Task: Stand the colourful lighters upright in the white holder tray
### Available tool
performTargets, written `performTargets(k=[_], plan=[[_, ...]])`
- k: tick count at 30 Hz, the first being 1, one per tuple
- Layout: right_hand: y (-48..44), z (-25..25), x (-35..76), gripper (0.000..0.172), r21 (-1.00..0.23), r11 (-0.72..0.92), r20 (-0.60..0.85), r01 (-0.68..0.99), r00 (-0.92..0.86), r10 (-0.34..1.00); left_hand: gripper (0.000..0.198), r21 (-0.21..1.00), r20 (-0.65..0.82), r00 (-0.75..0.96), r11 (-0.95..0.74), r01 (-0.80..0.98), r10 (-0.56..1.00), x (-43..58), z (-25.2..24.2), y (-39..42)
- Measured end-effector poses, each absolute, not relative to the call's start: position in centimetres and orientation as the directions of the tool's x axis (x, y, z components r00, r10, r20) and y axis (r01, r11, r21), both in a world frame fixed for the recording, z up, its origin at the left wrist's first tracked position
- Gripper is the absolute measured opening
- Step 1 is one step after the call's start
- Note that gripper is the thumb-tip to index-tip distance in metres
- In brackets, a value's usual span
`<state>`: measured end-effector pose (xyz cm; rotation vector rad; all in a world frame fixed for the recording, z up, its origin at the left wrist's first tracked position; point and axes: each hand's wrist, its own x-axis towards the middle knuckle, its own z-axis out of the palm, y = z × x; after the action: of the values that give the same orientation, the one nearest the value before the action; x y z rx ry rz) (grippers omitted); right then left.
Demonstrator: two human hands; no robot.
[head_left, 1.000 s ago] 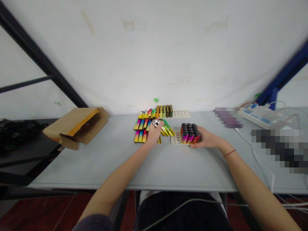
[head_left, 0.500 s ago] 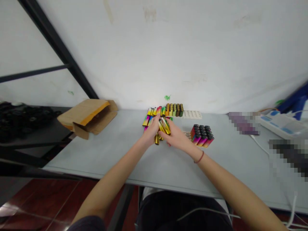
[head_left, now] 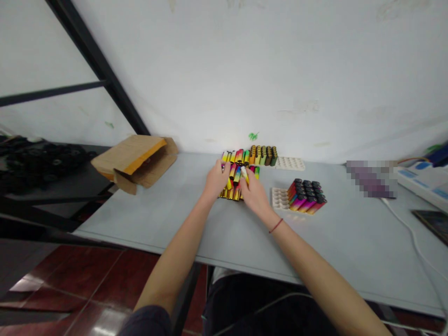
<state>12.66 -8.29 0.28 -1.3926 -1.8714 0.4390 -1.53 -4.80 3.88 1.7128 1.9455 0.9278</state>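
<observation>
Shiny, many-coloured tubes (head_left: 233, 170) lie in rows on the table, with gold and yellow ones nearest me. My left hand (head_left: 215, 183) is curled over the left side of these rows, its fingers closed; what lies under them is mostly hidden. On the right side, my right hand (head_left: 255, 193) pinches a yellow tube with a white end (head_left: 245, 174) just above the others. To the right of that hand is a white tray with round hollows (head_left: 280, 198). Its right part carries a block of upright pink-and-orange tubes with black tops (head_left: 306, 196).
Behind the rows stand upright gold-topped tubes (head_left: 264, 155) beside a second white tray (head_left: 290, 163) against the wall. An open cardboard box (head_left: 135, 158) lies at left, near dark shelving. At right are a blurred-out device (head_left: 373, 179), its white cable and a power strip (head_left: 425, 179).
My hands have moved apart; the gold bundle between them now lies in the rows. My right hand has a white-ended tube. The view has shifted slightly, showing the front tray's hollows.
</observation>
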Motion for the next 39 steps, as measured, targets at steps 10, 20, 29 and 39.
performTargets(k=[10, 20, 29, 39], plan=[[-11.3, 1.7, 11.8, 0.053, -0.404, 0.063, 0.104, 0.912, -0.023, 0.994, 0.015, 0.39, 0.205, -0.065, -0.02, 0.921, 0.977, -0.8, 2.2, -5.8], [-9.9, -1.0, 11.8, 0.043, -0.536, 0.276, 0.336, 0.798, -0.097, 0.937, 0.025, 0.342, 0.365, 0.045, -0.178, 0.923, 0.93, -0.1, 0.1, -4.8], [-9.9, -2.3, 12.5, 0.024, -0.45, 0.434, 0.437, 0.781, -0.232, 0.869, 0.04, 0.558, 0.425, 0.001, -0.262, 0.787, 0.905, -0.2, -0.5, -3.8], [-10.0, -2.4, 13.4, 0.039, -0.435, 0.503, 0.481, 0.746, -0.28, 0.831, 0.037, 0.598, 0.392, 0.016, -0.268, 0.756, 0.92, -4.6, 0.4, -2.4]])
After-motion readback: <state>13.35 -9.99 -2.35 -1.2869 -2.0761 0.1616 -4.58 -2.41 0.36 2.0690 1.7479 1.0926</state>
